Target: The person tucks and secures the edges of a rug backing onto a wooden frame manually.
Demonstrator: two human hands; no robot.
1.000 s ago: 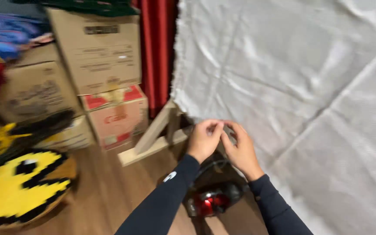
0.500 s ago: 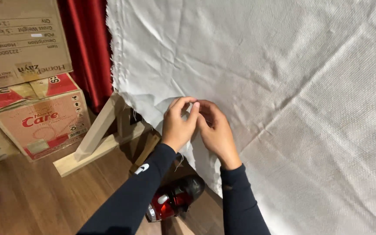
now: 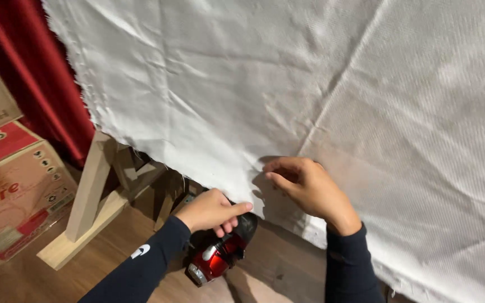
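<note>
Both arms clad in dark navy long sleeves, close-fitting, reaching the wrists. Left sleeve [image 3: 141,264] carries one small white logo mark on the forearm. Right sleeve [image 3: 348,269] plain. Hands bare, ungloved.

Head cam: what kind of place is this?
Likely a home workshop or storage room: a large white fabric sheet on a wooden frame, stacked cardboard boxes, a red power tool on the wood floor.
</note>
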